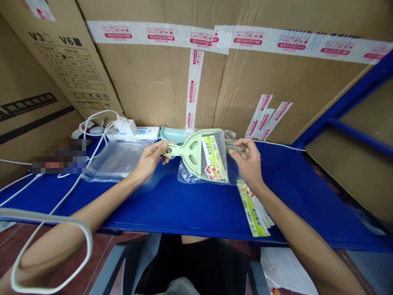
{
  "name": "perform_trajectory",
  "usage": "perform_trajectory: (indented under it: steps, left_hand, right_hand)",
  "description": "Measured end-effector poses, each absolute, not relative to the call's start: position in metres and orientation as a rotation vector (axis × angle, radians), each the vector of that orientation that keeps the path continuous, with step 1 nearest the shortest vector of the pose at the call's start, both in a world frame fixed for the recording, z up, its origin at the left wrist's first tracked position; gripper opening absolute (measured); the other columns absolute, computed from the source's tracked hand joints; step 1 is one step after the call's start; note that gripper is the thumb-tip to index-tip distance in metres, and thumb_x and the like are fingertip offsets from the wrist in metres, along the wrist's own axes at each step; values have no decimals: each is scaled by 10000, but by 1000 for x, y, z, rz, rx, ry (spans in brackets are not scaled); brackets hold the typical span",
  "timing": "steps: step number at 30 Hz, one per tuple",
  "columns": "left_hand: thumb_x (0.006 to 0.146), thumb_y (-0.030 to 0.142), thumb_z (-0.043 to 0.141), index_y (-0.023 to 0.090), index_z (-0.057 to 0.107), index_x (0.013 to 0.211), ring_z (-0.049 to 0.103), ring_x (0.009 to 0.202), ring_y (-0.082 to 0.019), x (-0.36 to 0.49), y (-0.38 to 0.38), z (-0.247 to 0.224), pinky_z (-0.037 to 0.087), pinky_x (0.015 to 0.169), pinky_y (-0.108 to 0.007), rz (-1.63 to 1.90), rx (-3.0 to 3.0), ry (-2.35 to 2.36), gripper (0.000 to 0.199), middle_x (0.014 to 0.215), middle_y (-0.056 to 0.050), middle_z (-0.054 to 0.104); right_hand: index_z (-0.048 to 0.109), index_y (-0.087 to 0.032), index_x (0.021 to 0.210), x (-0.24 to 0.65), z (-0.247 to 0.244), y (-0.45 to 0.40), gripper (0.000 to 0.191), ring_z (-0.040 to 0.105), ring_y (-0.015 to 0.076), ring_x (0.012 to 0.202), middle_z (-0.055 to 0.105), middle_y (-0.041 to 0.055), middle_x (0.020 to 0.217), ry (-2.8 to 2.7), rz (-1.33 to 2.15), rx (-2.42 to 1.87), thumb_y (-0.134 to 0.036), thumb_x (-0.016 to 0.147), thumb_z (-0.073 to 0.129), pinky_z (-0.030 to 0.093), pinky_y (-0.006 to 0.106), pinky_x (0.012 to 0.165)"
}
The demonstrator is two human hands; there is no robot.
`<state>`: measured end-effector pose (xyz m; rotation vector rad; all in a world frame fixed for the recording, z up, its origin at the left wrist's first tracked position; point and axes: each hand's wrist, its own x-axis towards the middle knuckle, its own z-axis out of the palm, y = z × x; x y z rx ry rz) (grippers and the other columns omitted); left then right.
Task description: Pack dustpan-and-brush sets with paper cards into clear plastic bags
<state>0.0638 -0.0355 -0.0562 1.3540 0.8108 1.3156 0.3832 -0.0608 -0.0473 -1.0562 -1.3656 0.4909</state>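
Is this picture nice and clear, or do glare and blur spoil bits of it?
Head view: lighting looks fairly even; pale glints streak the clear bags and the wrapping around the green dustpan; the nearest cable loop looks slightly soft; a pixelated patch at left hides what lies there.

A cardboard box [153, 82] with printed white tape [138, 32] is standing behind the blue table [184, 213]. A white power strip [149, 132] is lying near it; white cables [20, 190] are trailing leftward.

Stacked cardboard boxes [153, 73] stand behind a blue table [172, 209].
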Motion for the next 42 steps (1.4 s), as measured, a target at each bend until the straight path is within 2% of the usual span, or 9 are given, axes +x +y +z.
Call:
perform_trajectory:
  steps: [5, 10, 15, 18, 20, 25, 31, 37, 42]
  left_hand:
    - [936, 457, 743, 147, 790, 1026, 571, 633, -121, 66, -37, -59, 441, 550, -224, 1302, 1375, 787, 326, 782, -17, 602]
    - [926, 433, 758, 130, 785, 1002, 596, 664, -131, 68, -37, -59, 525, 605, -230, 1312, 1327, 776, 313, 777, -20, 619]
    - [941, 348, 726, 147, 740, 1008, 729, 894, -227, 70, -38, -57, 669, 805, -409, 1201, 1017, 712, 212, 941, -77, 739]
    - [979, 378, 672, 161, 705, 985, 753, 846, -250, 71, -39, -56, 687, 804, -492, 1093, 907, 638, 219, 888, -75, 744]
    - [991, 386, 660, 162, 714, 998, 758, 843, -252, 72, -39, -57, 696, 800, -486, 1061, 866, 608, 231, 864, -74, 741]
    - [948, 222, 723, 81, 773, 1081, 772, 942, -229, 76, -42, -62, 680, 856, -344, 932, 880, 541, 200, 1083, -165, 791]
    - [1012, 295, 706, 108, 756, 1221, 795, 1036, -326, 73, -44, -64, 664, 934, -533, 772, 897, 426, 284, 1127, -201, 797]
    - [1032, 277, 681, 119, 735, 1283, 814, 986, -308, 69, -40, -67, 659, 953, -513, 763, 908, 374, 301, 1057, -178, 810]
    - [1030, 258, 670, 126, 738, 1304, 817, 936, -293, 66, -38, -66, 667, 935, -521, 800, 913, 408, 311, 1057, -166, 813]
  right_hand:
    - [555, -305, 1029, 380, -46, -61, 354, 709, 203, 985, 667, 8, 1219, -1236, 909, -983, -333, 800, 823, 621, 341, 731]
    - [585, -313, 1101, 379, -46, -63, 324, 711, 142, 778, 716, 28, 1295, -1275, 875, -986, -388, 856, 783, 619, 304, 647]
    - [632, -287, 980, 378, -51, -62, 202, 704, 138, 800, 727, 21, 1300, -1248, 834, -971, -411, 880, 756, 623, 300, 689]
    - [645, -273, 928, 375, -54, -61, 155, 693, 132, 796, 723, 19, 1320, -1227, 857, -965, -377, 881, 750, 618, 313, 712]
    - [645, -271, 919, 373, -56, -61, 155, 700, 144, 804, 723, 22, 1324, -1216, 880, -980, -373, 870, 751, 614, 331, 718]
    - [640, -257, 874, 369, -57, -62, 192, 736, 203, 868, 727, 44, 1328, -1150, 912, -1023, -380, 821, 777, 594, 348, 693]
    - [697, -251, 799, 373, -54, -61, 130, 737, 233, 945, 751, 45, 1254, -1116, 919, -1042, -344, 791, 789, 592, 354, 724]
    - [792, -258, 794, 381, -47, -57, 138, 727, 239, 971, 765, 49, 1213, -1164, 1002, -1055, -376, 736, 835, 604, 364, 738]
    - [875, -301, 932, 394, -42, -57, 238, 652, 326, 1256, 706, 70, 1389, -1462, 1050, -1085, -483, 778, 855, 630, 423, 830]
